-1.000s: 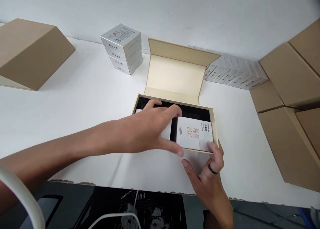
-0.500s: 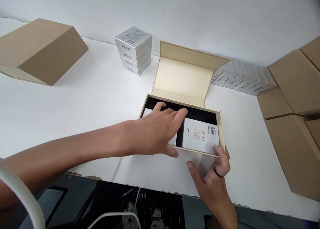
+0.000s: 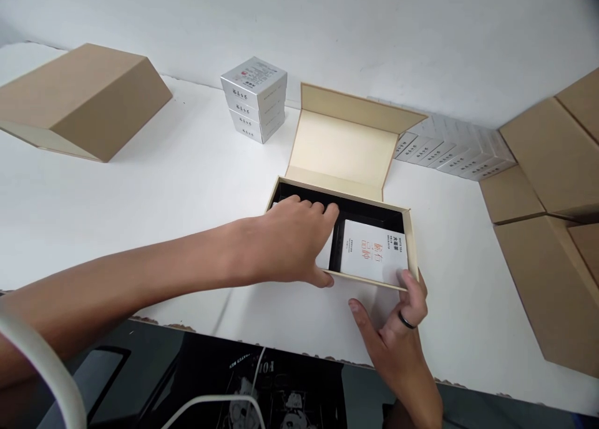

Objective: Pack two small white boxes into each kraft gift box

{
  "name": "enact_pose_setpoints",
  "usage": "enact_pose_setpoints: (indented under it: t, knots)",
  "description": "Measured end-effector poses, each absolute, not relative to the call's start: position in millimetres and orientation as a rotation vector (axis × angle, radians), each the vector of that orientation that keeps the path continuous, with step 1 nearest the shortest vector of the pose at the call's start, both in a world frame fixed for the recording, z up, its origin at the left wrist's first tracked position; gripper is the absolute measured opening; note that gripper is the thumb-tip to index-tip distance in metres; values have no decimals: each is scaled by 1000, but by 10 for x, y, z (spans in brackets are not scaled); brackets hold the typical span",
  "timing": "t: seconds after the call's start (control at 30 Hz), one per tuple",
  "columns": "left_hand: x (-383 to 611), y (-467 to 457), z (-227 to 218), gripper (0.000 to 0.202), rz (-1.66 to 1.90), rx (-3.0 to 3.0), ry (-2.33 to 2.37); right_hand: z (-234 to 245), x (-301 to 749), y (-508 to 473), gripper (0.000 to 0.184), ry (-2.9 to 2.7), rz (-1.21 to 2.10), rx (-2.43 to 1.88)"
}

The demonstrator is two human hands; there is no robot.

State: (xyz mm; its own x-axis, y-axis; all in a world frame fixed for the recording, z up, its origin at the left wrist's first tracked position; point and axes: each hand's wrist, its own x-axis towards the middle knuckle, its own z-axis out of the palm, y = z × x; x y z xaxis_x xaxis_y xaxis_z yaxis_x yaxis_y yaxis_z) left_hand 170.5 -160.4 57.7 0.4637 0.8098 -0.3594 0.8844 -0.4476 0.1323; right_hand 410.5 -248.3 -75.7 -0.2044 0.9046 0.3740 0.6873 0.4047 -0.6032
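Note:
An open gift box (image 3: 412,245) with a cream rim and black insert lies before me, its lid (image 3: 346,142) folded back. A white tea box (image 3: 373,251) with orange and black print sits in its right side. Over the left side, my left hand (image 3: 297,238) is closed on another white tea box (image 3: 324,254), which it mostly covers. The left fingers curl at the far side and the thumb lies over the front rim. My right hand (image 3: 397,335) holds the gift box's front right corner, index finger on the corner and thumb apart from it.
A stack of silver boxes (image 3: 255,101) stands behind to the left. Beside the lid, a row of similar silver boxes (image 3: 453,151) runs along the wall. A brown angular case (image 3: 88,101) is at far left, and several brown cases (image 3: 545,279) stand at right. The table edge (image 3: 299,352) is nearest me.
My left fingers have drawn closer together and curled more over the left tea box. My right hand stays at the corner. The whole view has shifted slightly.

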Motion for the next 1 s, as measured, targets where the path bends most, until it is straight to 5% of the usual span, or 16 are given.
enact_pose_setpoints:
  t: [0.07, 0.27, 0.53, 0.8, 1.0]
  knots:
    - [1740, -1589, 609, 84, -438, 2419, 1436, -758, 4107, -2486, 85, -1962, 403, -1364]
    - [1808, -1546, 675, 68, -615, 2460, 1325, -751, 4104, -2486, 84, -1938, 445, -1361]
    - [1731, -1474, 668, 67, -566, 2419, 1215, -737, 4106, -2487, 83, -1952, 434, -1367]
    - [1629, -1486, 562, 44, -281, 2464, 1090, -727, 4111, -2504, 84, -1956, 445, -1387]
    - [1598, -1496, 521, 64, -129, 2384, 1100, -732, 4116, -2498, 84, -1950, 448, -1394]
